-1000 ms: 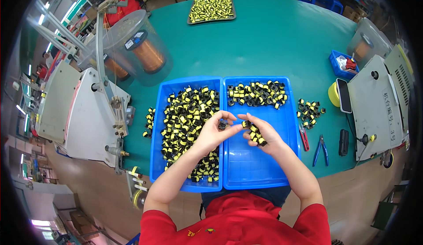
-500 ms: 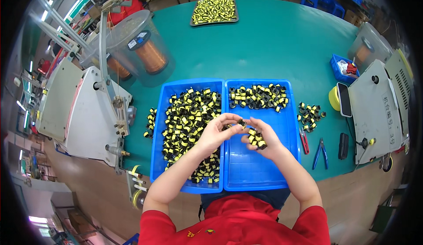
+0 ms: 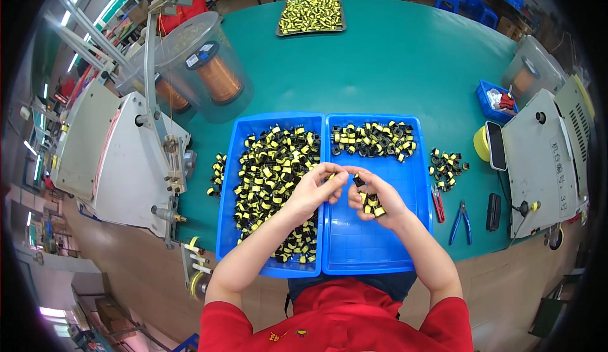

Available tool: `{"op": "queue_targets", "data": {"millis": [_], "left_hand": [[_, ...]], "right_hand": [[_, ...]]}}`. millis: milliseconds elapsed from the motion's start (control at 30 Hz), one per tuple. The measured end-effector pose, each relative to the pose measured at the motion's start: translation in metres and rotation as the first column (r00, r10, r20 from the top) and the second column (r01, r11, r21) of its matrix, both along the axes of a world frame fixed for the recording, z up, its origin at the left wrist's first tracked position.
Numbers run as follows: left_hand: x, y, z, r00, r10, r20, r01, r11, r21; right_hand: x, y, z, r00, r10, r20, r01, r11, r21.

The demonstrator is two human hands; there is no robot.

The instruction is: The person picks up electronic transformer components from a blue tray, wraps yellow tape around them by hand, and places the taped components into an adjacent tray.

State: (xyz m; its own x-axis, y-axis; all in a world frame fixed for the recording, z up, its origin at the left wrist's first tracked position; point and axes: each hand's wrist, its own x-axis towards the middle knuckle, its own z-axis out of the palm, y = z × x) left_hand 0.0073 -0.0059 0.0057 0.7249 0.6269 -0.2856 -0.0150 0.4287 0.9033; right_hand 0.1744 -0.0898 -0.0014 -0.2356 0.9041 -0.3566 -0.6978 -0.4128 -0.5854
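Small black coil bobbins wrapped in yellow tape are in both of my hands, above the inner walls of two blue bins. My right hand [image 3: 391, 205] is closed around several coil bobbins [image 3: 372, 205], with another upright near its thumb and fingertips. My left hand [image 3: 311, 193] is closed, thumb against fingers, with a bit of yellow and black showing at its fingertips. Beneath it, the left blue bin [image 3: 225, 225] is heaped with the same bobbins. The right blue bin [image 3: 367, 244] has a cluster of bobbins [image 3: 373, 139] along its far side.
Loose bobbins [image 3: 447, 169] lie right of the bins, near red-handled snips [image 3: 438, 205] and blue pliers [image 3: 462, 222]. Winding machines [image 3: 136, 162] flank the green table [image 3: 380, 67]. Copper wire spools [image 3: 218, 79] stand in clear tubs. A tray [image 3: 311, 33] of yellow pieces sits far back.
The bobbin that was between both hands' fingertips now sits by my right hand's thumb. My left fingers have drawn closer together, and the hands' fingertips have shifted slightly.
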Motion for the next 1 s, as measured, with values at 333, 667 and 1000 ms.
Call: {"op": "queue_targets", "data": {"millis": [333,667,1000], "left_hand": [[0.001,-0.004,0.0,0.995,0.031,0.097,-0.014,0.984,-0.18],[-0.002,-0.003,-0.008,0.984,-0.151,0.092,0.156,0.986,-0.05],[-0.004,0.006,-0.005,0.972,-0.075,0.222,0.128,0.964,-0.231]], "right_hand": [[-0.011,-0.008,0.009,0.966,0.0,0.258,-0.081,0.949,0.304],[-0.013,-0.008,0.017,0.9,-0.077,0.428,-0.043,0.964,0.264],[0.019,0.011,-0.014,0.86,-0.457,-0.226,0.327,0.834,-0.445]]}}
